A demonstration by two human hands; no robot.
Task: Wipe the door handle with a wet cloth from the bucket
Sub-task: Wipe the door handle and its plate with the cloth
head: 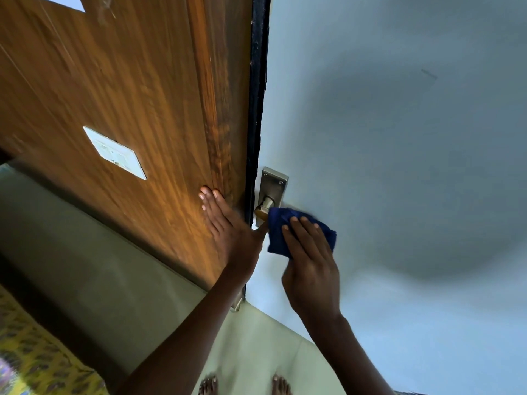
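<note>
A metal door handle [265, 208] with a silver backplate [273, 183] sits on the pale blue face of a door [399, 166]. My right hand [309, 266] presses a dark blue cloth [281, 232] over the lever, hiding most of it. My left hand [228, 223] lies flat with fingers together on the brown wooden side [128, 95] of the door, its thumb reaching round the black edge [256, 109] toward the handle. No bucket is in view.
A white sticker [115, 152] is on the wooden surface. Pale green floor tiles [256, 352] lie below, with my bare feet [245, 384] at the bottom edge. Yellow patterned fabric [37, 360] shows at the lower left.
</note>
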